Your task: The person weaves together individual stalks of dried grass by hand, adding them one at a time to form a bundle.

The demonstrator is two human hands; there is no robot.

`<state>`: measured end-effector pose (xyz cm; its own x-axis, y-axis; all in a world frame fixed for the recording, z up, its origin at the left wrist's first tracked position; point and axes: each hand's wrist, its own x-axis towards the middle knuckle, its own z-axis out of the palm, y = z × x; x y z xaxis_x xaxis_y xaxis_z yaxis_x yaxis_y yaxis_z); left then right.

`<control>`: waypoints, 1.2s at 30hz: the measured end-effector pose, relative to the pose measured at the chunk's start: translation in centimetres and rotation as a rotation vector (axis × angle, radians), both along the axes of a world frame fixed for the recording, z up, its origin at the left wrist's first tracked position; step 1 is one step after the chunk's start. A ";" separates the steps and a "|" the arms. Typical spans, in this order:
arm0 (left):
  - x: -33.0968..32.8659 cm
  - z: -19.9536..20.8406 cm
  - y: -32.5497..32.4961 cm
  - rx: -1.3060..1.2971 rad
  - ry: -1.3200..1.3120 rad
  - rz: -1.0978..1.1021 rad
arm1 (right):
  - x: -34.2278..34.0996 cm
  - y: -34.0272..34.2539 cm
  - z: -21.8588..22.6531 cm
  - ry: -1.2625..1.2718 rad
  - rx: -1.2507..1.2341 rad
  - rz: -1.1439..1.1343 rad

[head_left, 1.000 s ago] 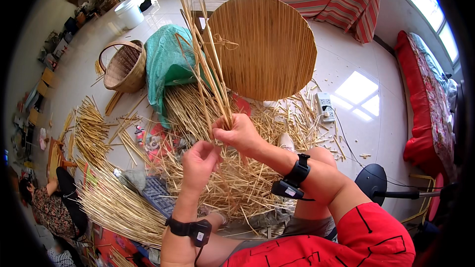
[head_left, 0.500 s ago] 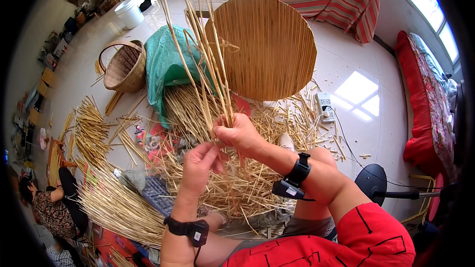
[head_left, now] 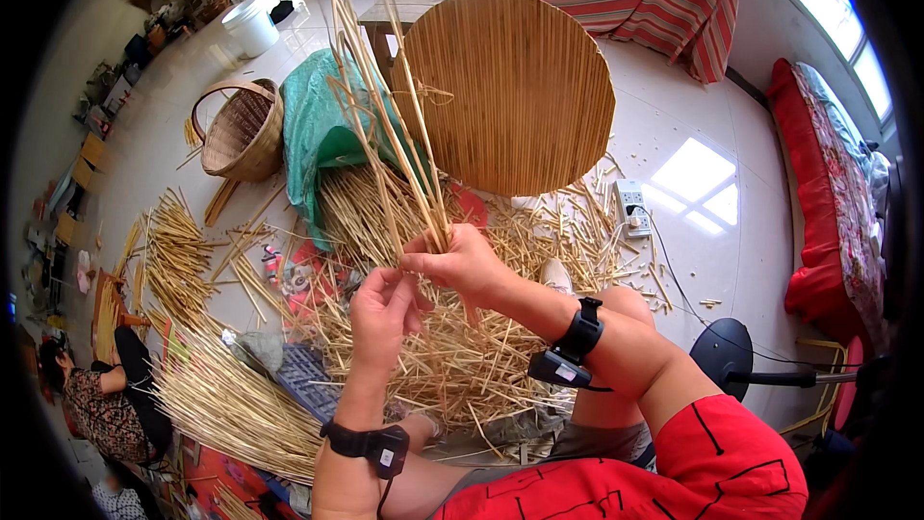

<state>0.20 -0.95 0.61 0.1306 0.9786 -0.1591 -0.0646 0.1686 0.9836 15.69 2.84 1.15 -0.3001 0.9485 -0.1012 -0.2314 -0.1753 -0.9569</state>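
My right hand (head_left: pixel 462 262) is closed around the lower part of a small bunch of long straw stalks (head_left: pixel 385 125). The stalks lean up and to the left, with dry bent leaf strips on some. My left hand (head_left: pixel 380 313) is just below and left, its fingertips pinched at the lower end of one stalk, against my right thumb; the pinch itself is partly hidden. Under both hands lies a heap of loose straw (head_left: pixel 452 366). Beyond them, a sheaf of straw (head_left: pixel 361 207) sticks out of a green sack (head_left: pixel 313 116).
A round slatted straw panel (head_left: pixel 510 91) stands beyond the sack. A wicker basket (head_left: pixel 245 135) and a white bucket (head_left: pixel 252 27) stand left. Long straw (head_left: pixel 236 400) lies near my left arm. A power strip (head_left: pixel 631 210) with a cord lies right. Another person (head_left: pixel 101 390) sits far left.
The bunch has tipped slightly left and its stalks sit in a different spread. My right thumb and fingertips have shifted a little left; my left hand has dropped slightly left.
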 end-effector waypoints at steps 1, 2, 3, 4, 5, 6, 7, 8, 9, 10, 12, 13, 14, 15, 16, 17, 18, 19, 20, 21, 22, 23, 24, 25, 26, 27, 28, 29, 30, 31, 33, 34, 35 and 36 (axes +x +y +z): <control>-0.1 -0.1 0.0 -0.003 -0.038 -0.014 | 0.0 0.1 -0.2 0.013 -0.013 0.013; -0.2 -0.1 0.0 -0.005 -0.077 -0.029 | 0.1 0.1 -0.3 0.046 -0.033 0.019; -0.3 -0.2 0.0 -0.016 -0.094 -0.035 | 0.1 0.0 -0.3 0.079 -0.054 0.027; -0.5 -0.2 0.0 -0.025 -0.112 -0.040 | 0.1 0.0 -0.3 0.113 -0.075 0.035; -0.6 -0.3 0.0 -0.035 -0.129 -0.046 | 0.1 0.0 -0.4 0.124 -0.086 0.038; -0.6 -0.3 0.0 -0.030 -0.141 -0.050 | 0.1 0.0 -0.4 0.134 -0.097 0.041; -0.6 -0.2 0.0 -0.025 -0.153 -0.054 | 0.1 0.1 -0.5 0.145 -0.107 0.044; -0.5 -0.2 -0.1 -0.019 -0.165 -0.059 | 0.0 0.0 -0.5 0.151 -0.096 0.041; -0.5 0.0 -0.1 -0.025 -0.158 -0.067 | -0.1 -0.1 -0.6 0.157 -0.086 0.037; -0.3 0.3 -0.2 -0.031 -0.152 -0.077 | -0.1 -0.1 -0.7 0.163 -0.076 0.032; -0.3 0.5 -0.2 -0.037 -0.148 -0.094 | 0.0 -0.2 -0.3 0.176 -0.080 0.045; -0.3 0.4 -0.3 -0.036 -0.150 -0.102 | -0.1 -0.3 -0.1 0.183 -0.082 0.053; -0.4 0.4 -0.3 -0.034 -0.152 -0.109 | -0.1 -0.3 0.0 0.162 -0.067 0.041; -0.3 0.5 -0.3 -0.035 -0.172 -0.096 | -0.1 -0.3 0.1 0.143 -0.051 0.030; -0.1 0.6 -0.4 -0.035 -0.192 -0.084 | 0.0 -0.3 0.2 0.124 -0.035 0.019; 0.0 0.8 -0.4 -0.036 -0.212 -0.070 | 0.1 -0.2 0.1 0.102 -0.033 -0.022; 0.0 0.8 -0.4 -0.024 -0.219 -0.048 | 0.2 0.1 -0.1 0.077 -0.032 -0.066; -0.1 0.8 -0.3 -0.012 -0.225 -0.025 | 0.4 0.4 -0.1 0.052 -0.030 -0.109; -0.2 0.8 -0.3 0.000 -0.231 -0.002 | 0.8 0.6 0.0 0.069 -0.032 -0.092; -0.6 0.7 -0.1 0.006 -0.204 0.051 | 1.1 0.7 0.4 0.034 -0.007 -0.010; -1.1 0.4 0.3 0.013 -0.177 0.104 | 1.7 0.9 0.8 -0.002 0.018 0.073; -1.6 0.1 0.6 0.018 -0.150 0.157 | 2.3 1.1 1.1 -0.037 0.043 0.155; -1.9 -0.1 1.0 0.022 -0.159 0.206 | 3.0 1.4 1.1 -0.128 0.150 0.269; -2.3 -0.2 1.2 -0.003 -0.143 0.225 | 3.8 1.4 1.4 -0.062 0.173 0.449; -2.7 -0.4 1.4 -0.029 -0.127 0.244 | 4.5 1.5 1.5 -0.111 0.194 0.557; -3.2 -0.5 1.5 -0.052 -0.110 0.267 | 4.9 1.5 1.6 -0.159 0.219 0.670; -3.5 -0.6 1.7 0.002 -0.064 0.257 | 5.1 1.4 2.2 -0.084 0.173 0.736; -3.7 -0.6 1.6 -0.015 -0.060 0.250 | 4.9 1.5 2.1 -0.059 0.193 0.698; -3.4 -0.2 1.5 -0.035 -0.060 0.235 | 4.9 1.5 2.0 -0.037 0.208 0.653; -3.1 -0.1 1.5 -0.056 -0.059 0.221 | 5.0 1.5 2.0 -0.014 0.224 0.607; -2.6 -0.3 1.1 -0.042 0.004 0.120 | 4.9 1.5 2.5 -0.078 0.122 0.328; -2.2 -0.2 0.8 -0.035 0.039 0.057 | 4.5 1.9 2.1 -0.057 0.096 0.213; -1.6 -0.1 0.6 -0.028 0.070 -0.014 | 4.5 2.2 1.5 -0.041 0.070 0.091; -1.1 0.0 0.4 -0.060 0.070 -0.065 | 4.1 2.5 1.3 -0.037 0.082 -0.018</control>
